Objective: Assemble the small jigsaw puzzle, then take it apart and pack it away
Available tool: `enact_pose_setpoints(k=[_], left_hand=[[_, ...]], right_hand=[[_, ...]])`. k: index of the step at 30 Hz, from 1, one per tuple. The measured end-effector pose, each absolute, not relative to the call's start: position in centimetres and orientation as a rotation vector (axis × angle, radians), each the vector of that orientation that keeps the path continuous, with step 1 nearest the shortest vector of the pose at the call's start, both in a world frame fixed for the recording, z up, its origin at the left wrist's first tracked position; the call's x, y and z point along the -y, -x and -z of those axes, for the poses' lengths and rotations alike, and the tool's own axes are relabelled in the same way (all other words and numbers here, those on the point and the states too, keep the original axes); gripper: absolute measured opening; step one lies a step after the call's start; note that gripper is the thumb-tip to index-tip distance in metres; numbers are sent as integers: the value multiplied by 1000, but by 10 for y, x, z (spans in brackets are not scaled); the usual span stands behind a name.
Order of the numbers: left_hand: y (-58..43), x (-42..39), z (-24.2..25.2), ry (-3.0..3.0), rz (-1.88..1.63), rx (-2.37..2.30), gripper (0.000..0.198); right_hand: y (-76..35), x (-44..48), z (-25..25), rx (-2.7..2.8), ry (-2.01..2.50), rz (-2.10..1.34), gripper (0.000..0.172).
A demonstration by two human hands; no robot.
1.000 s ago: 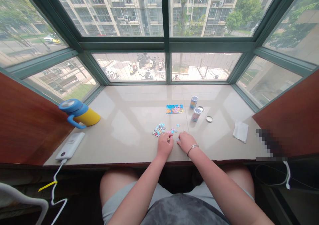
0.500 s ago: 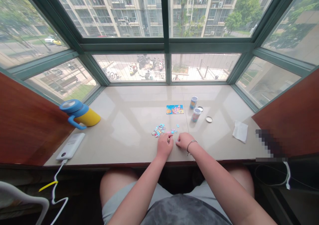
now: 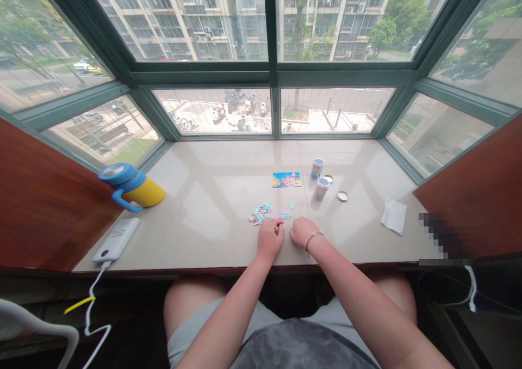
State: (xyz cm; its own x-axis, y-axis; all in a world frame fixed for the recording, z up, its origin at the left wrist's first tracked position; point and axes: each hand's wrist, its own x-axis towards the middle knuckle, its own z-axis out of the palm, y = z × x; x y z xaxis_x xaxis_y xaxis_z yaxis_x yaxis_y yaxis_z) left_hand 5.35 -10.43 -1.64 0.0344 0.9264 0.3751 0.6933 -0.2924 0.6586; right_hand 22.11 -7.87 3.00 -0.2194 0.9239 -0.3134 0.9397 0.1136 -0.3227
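My left hand rests near the table's front edge with curled fingers, closed on a small brownish-yellow jigsaw piece that shows between thumb and fingers. Just to its right, my right hand, with a bracelet at the wrist, is also closed, fingertips down by the surface; what they pinch is too small to make out. Beyond the left hand lies a pile of loose jigsaw pieces. A few pink and blue pieces lie ahead of the gap between the hands, and a single blue piece sits farther off.
A cartoon picture card lies farther back. Right of it stand two small printed cans, with round lids beside them. A tissue lies right. Left are a yellow-blue bottle and a white power bank with cable.
My right hand has shifted slightly right, widening the gap to my left hand. The left hand stays nearly still, and the loose pieces look unmoved.
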Motion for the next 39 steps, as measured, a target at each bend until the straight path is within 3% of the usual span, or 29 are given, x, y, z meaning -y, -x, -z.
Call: enact_pose_setpoints(k=[4, 14, 20, 25, 30, 36, 39], left_hand=[[-53, 105, 15, -2017, -1105, -1649, 17], [-52, 105, 15, -1996, -1111, -1643, 18], [-52, 104, 15, -2018, -1105, -1644, 18], [-52, 104, 13, -2017, -1101, -1650, 18], [-53, 104, 13, -2017, -1108, -1636, 17], [-55, 105, 10, -2010, -1117, -1641, 17], [-56, 105, 9, -2009, -1116, -1644, 16]], right_hand=[[-232, 69, -38, -2395, -2046, 669, 25], [-327, -3, -92, -2345, -2881, 247, 27], [-348, -19, -99, -2201, -2810, 289, 30], [-326, 27, -79, -2228, -2507, 353, 28], [-280, 84, -39, -2172, -2200, 546, 45], [-264, 98, -17, -2228, -2218, 534, 18], [-270, 89, -16, -2239, -2228, 620, 15]])
